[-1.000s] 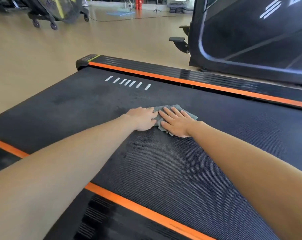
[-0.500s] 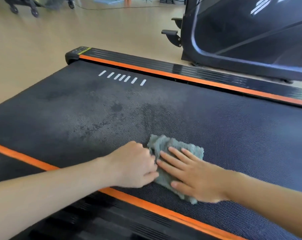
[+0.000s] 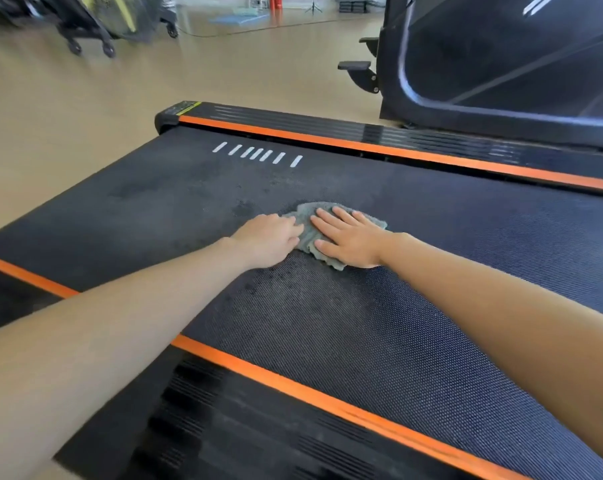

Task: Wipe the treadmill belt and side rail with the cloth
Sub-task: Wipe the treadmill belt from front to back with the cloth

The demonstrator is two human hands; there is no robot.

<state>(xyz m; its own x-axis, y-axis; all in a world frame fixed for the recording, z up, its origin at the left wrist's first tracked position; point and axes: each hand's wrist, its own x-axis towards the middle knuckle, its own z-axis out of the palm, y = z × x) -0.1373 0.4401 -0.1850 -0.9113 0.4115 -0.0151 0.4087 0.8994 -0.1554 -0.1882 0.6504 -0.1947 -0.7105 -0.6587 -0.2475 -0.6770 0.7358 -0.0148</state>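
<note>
pushing cloth back from near side rail to mid belt; pressing with flat right hand, gripping edge with left hand.

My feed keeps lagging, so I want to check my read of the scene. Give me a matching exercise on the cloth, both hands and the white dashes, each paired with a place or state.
Things:
1. cloth
2. right hand
3. left hand
4. white dashes

Place or state:
A. printed near the far end of the belt
B. flat, fingers straight, pressing on the cloth
C. grey, bunched on the belt
D. fingers curled at the cloth's left edge

Pairs: 1-C, 2-B, 3-D, 4-A
</note>
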